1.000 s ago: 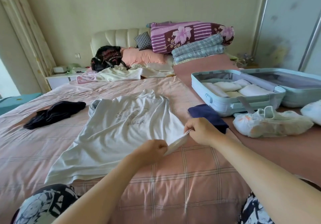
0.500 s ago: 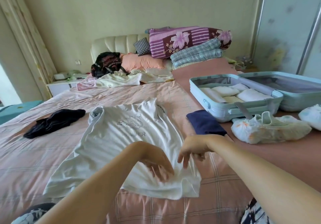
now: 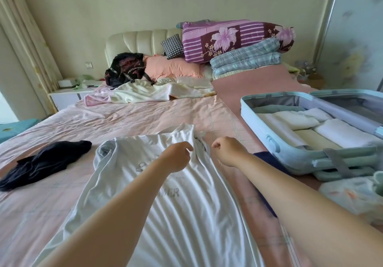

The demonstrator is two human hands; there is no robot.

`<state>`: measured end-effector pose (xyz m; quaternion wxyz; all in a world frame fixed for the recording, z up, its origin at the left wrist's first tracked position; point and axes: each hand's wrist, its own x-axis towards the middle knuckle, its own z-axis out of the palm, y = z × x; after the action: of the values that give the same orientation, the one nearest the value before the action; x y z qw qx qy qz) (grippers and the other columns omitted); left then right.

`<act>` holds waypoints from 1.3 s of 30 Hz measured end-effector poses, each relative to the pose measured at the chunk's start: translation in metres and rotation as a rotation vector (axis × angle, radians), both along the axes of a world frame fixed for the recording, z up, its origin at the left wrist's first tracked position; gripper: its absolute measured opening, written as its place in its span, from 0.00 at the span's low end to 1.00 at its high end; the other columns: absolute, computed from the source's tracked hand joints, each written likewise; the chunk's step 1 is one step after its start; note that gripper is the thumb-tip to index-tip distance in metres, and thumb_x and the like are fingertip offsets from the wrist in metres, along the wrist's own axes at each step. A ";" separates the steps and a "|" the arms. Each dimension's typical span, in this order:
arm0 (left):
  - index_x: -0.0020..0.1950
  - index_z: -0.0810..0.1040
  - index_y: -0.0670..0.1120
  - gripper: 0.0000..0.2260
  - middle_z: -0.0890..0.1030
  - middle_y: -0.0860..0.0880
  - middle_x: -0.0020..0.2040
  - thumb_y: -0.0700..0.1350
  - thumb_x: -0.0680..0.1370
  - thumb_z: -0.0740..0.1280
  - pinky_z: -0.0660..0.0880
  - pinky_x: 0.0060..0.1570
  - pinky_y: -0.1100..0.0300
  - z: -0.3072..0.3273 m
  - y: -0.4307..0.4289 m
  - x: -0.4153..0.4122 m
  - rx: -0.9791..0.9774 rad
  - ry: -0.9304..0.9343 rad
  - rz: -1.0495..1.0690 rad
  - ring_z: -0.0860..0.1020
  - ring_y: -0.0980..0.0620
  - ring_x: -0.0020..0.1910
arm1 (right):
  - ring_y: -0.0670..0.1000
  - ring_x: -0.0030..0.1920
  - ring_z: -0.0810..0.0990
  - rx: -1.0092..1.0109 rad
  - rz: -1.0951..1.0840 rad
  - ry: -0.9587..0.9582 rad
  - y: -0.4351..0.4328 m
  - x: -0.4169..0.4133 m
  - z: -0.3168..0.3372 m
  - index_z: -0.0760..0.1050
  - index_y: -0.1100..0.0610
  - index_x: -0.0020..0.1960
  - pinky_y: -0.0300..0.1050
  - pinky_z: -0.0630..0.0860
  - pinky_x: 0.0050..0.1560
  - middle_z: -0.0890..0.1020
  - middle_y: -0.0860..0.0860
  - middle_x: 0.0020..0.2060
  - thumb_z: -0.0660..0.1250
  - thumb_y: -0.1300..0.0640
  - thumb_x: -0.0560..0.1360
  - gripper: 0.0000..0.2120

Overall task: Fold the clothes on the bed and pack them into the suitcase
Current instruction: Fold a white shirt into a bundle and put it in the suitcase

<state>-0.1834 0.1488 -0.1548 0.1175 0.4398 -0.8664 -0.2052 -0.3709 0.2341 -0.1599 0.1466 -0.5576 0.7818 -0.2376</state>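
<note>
The white T-shirt (image 3: 165, 215) is laid lengthwise away from the body; left hand (image 3: 177, 156) and right hand (image 3: 227, 151) are curled at its far collar end, any pinch on the cloth not discernible.

A home bedroom: bed (image 3: 145, 117), padded headboard (image 3: 136, 42), stacked quilts (image 3: 244, 59).

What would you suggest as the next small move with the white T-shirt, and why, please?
Probably tug the white T-shirt flat from its top edge: it lies unfolded and rippled, with the left hand and right hand curled there.
</note>
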 end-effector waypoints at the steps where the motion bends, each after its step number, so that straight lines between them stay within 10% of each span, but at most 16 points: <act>1: 0.63 0.76 0.52 0.14 0.79 0.50 0.55 0.43 0.81 0.57 0.73 0.40 0.60 -0.004 -0.013 -0.006 -0.019 -0.004 -0.002 0.77 0.53 0.39 | 0.52 0.54 0.79 0.003 -0.008 0.002 -0.017 -0.005 -0.005 0.79 0.51 0.58 0.48 0.77 0.55 0.81 0.47 0.56 0.60 0.54 0.77 0.14; 5: 0.70 0.71 0.52 0.18 0.75 0.51 0.66 0.42 0.81 0.59 0.72 0.59 0.56 -0.021 -0.057 -0.031 -0.096 -0.033 -0.023 0.73 0.50 0.63 | 0.57 0.61 0.78 0.040 -0.034 -0.066 -0.074 -0.013 -0.021 0.76 0.56 0.63 0.48 0.75 0.61 0.80 0.54 0.63 0.58 0.55 0.79 0.16; 9: 0.72 0.70 0.51 0.19 0.71 0.50 0.71 0.43 0.81 0.58 0.67 0.64 0.52 -0.039 -0.087 -0.052 -0.209 -0.041 -0.040 0.67 0.48 0.70 | 0.59 0.69 0.73 0.057 -0.018 -0.124 -0.113 -0.012 -0.047 0.57 0.48 0.80 0.48 0.69 0.65 0.71 0.56 0.73 0.55 0.50 0.82 0.26; 11: 0.72 0.70 0.51 0.18 0.71 0.51 0.71 0.44 0.81 0.59 0.66 0.65 0.52 -0.047 -0.098 -0.060 -0.266 -0.012 -0.048 0.66 0.48 0.70 | 0.57 0.69 0.74 0.051 0.014 -0.080 -0.124 -0.018 -0.055 0.63 0.46 0.78 0.46 0.70 0.62 0.74 0.53 0.72 0.56 0.53 0.82 0.24; 16: 0.73 0.67 0.52 0.19 0.69 0.53 0.72 0.46 0.82 0.59 0.62 0.69 0.52 -0.060 -0.114 -0.079 -0.433 0.053 -0.052 0.65 0.49 0.72 | 0.59 0.54 0.81 -0.055 -0.251 0.457 -0.118 -0.071 -0.036 0.81 0.55 0.56 0.46 0.72 0.46 0.83 0.54 0.54 0.60 0.60 0.78 0.13; 22: 0.80 0.52 0.57 0.27 0.51 0.52 0.81 0.58 0.82 0.54 0.46 0.77 0.47 -0.081 -0.110 -0.106 -0.161 -0.329 -0.147 0.49 0.47 0.79 | 0.54 0.59 0.79 0.275 -0.270 0.730 -0.095 -0.107 -0.040 0.77 0.54 0.62 0.44 0.72 0.48 0.79 0.52 0.58 0.62 0.56 0.80 0.13; 31: 0.59 0.77 0.49 0.15 0.77 0.48 0.60 0.50 0.83 0.53 0.67 0.61 0.50 -0.073 -0.134 -0.122 -0.353 -0.170 -0.059 0.74 0.45 0.61 | 0.60 0.65 0.74 0.019 -0.286 0.076 -0.130 -0.113 -0.045 0.61 0.55 0.77 0.53 0.72 0.62 0.72 0.58 0.68 0.60 0.51 0.82 0.25; 34: 0.63 0.75 0.50 0.13 0.76 0.51 0.62 0.44 0.83 0.55 0.67 0.59 0.52 -0.074 -0.148 -0.134 -0.460 0.020 -0.105 0.74 0.46 0.61 | 0.56 0.53 0.80 0.188 -0.254 -0.004 -0.141 -0.125 -0.044 0.81 0.51 0.57 0.48 0.77 0.55 0.83 0.53 0.55 0.62 0.44 0.79 0.15; 39: 0.77 0.61 0.56 0.24 0.67 0.52 0.73 0.41 0.82 0.57 0.68 0.62 0.48 -0.056 -0.175 -0.168 -0.386 -0.276 -0.203 0.70 0.45 0.68 | 0.50 0.42 0.77 -0.149 -0.311 -0.429 -0.148 -0.141 -0.030 0.75 0.51 0.41 0.45 0.71 0.42 0.78 0.47 0.38 0.70 0.50 0.74 0.06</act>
<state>-0.3518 -0.0263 -0.2111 0.0588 0.3439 -0.9370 0.0151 -0.5120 0.0857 -0.1898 0.2290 -0.3770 0.7895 -0.4268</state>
